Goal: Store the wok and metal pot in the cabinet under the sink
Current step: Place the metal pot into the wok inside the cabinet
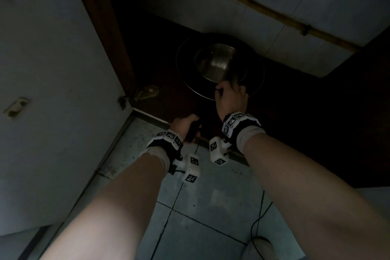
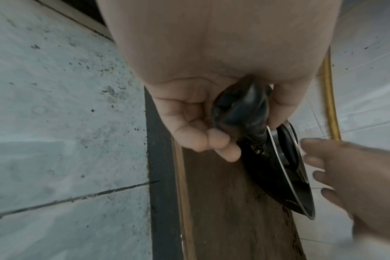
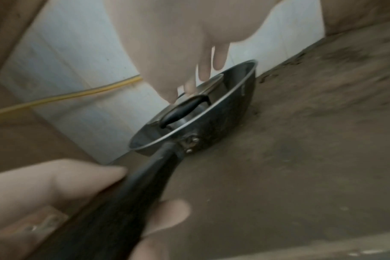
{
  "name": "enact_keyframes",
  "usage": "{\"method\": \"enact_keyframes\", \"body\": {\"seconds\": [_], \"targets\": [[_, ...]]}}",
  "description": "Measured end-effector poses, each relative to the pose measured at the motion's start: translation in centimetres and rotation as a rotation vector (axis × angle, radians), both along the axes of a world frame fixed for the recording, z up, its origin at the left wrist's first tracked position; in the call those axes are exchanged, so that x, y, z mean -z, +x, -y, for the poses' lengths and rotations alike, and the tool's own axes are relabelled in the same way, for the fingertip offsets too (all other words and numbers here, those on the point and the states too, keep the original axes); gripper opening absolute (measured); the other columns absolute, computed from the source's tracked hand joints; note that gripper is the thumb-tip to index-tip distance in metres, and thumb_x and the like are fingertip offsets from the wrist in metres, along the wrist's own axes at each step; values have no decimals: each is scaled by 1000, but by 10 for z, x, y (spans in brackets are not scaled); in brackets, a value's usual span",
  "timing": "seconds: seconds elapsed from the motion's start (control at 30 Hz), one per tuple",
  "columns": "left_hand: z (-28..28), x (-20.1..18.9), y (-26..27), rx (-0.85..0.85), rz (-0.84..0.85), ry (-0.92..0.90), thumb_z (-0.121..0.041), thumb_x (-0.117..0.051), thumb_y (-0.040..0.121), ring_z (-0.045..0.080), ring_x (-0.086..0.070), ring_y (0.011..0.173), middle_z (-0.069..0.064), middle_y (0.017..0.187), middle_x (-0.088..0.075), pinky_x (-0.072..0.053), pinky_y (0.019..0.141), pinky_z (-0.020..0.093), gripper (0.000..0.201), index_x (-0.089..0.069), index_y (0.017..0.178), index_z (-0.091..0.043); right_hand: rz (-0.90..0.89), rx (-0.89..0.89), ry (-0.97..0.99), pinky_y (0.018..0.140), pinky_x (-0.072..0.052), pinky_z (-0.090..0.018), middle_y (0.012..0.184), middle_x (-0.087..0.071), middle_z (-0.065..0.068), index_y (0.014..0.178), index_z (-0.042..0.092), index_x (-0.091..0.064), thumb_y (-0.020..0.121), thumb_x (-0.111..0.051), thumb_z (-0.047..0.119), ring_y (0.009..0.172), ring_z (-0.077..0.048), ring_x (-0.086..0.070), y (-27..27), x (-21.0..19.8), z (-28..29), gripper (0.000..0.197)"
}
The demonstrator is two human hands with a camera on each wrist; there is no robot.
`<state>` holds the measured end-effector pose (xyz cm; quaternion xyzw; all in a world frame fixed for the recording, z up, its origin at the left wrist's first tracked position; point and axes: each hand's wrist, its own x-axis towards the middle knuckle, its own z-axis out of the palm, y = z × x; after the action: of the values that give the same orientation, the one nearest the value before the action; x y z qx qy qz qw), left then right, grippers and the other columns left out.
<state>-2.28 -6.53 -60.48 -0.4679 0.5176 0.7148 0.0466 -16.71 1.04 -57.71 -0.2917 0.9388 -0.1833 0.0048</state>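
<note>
While left hand (image 1: 185, 125) grips wok (image 1: 187, 82) handle, right hand (image 1: 231, 93) fingers relaxed over metal pot (image 1: 215, 61)

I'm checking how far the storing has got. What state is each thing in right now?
Wok: on the cabinet floor, upright.
Metal pot: nested inside the wok, open side up, nothing in it.
Wok handle: gripped by the left hand.
Right hand: at the pot's near rim, over its black handle; grip unclear.
Cabinet door: swung open.

Left hand (image 2: 203, 112) grips wok handle (image 2: 241, 109); right hand (image 2: 356, 176) near rim.
</note>
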Motion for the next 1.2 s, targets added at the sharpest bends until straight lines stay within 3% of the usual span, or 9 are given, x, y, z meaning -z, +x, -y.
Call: {"method": "enact_keyframes", "body": {"seconds": [0.17,0.27,0.43,0.53,0.77,0.9,1.0,1.1,1.2], "targets": [[6,-6,9,93,48,16,-53,-66,82,23,-65,59,15,78,-75,-56,55,27,52,-73,96,-4,128,-98,27,86,-54,-38,120,-64,-8,108,22,-72,91,-55,19,112,-28,-61,-1,4,14,25],[11,-4,21,183,62,7,-57,-67,80,20,-64,49,19,87,-76,-55,52,24,59,-75,102,-4,46,-43,-71,79,-50,-33,119,-62,-6,106,19,-69,90,-55,16,113,-26,-58,-4,5,14,21],[12,2,26,192,6,-6,-50,-67,83,18,-59,44,16,71,-72,-52,51,23,57,-73,109,0,112,-65,1,91,-48,-37,129,-61,-10,125,21,-64,96,-48,19,122,-29,-53,-8,7,16,34],[8,3,22,205,-18,-3,-48,-67,85,17,-58,43,17,71,-70,-49,48,22,59,-71,111,4,117,-106,36,97,-46,-40,129,-63,-9,130,20,-58,93,-48,19,122,-30,-52,-7,5,15,38],[-16,0,2,295,-26,65,-48,-68,85,12,-66,49,7,64,-75,-56,58,25,54,-66,113,-2,286,-32,10,83,-54,-37,106,-69,0,113,23,-59,88,-54,34,98,-23,-66,-15,-6,-9,27],[-43,-8,-16,340,-37,75,-47,-65,88,14,-65,53,3,55,-72,-56,54,23,47,-63,110,-5,164,-132,59,96,-48,-41,130,-60,-2,134,29,-51,92,-50,35,121,-27,-52,-24,-7,-17,43],[-51,-6,-19,343,-52,54,-45,-62,91,14,-65,53,9,70,-68,-57,53,25,41,-64,96,-4,131,-245,172,107,-39,-42,150,-45,-2,146,30,-41,97,-43,35,133,-31,-40,-23,-5,-10,49],[-41,-2,-11,330,-60,53,-44,-61,92,18,-64,61,12,77,-66,-58,62,29,38,-64,90,-6,227,-320,155,110,-37,-41,152,-43,-3,148,30,-38,99,-40,29,136,-29,-38,-20,1,7,49],[-23,1,2,288,-42,53,-46,-66,88,21,-67,65,14,79,-69,-57,70,33,47,-64,108,-3,296,-330,158,111,-37,-41,151,-45,-3,149,31,-34,98,-40,24,137,-29,-40,-22,5,20,52]]}}
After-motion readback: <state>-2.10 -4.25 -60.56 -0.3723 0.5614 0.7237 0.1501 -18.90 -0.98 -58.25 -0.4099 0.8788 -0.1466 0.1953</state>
